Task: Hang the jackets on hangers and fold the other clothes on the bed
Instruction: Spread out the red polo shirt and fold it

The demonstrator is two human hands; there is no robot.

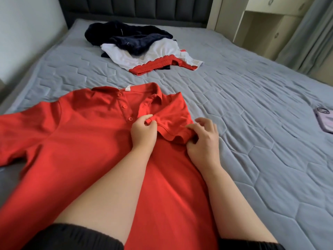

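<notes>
Pinching the folded-in sleeve (173,121) of the red polo shirt (81,141) on the bed (252,105), left hand (143,131) at its corner, right hand (203,139) at its hem.

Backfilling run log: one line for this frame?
folding red polo shirt | left hand pinches short sleeve | right hand grips same sleeve

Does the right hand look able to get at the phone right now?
Probably, once it lets go: the right hand pinches the red polo at its sleeve, and only bare bed lies between it and the phone.
</notes>
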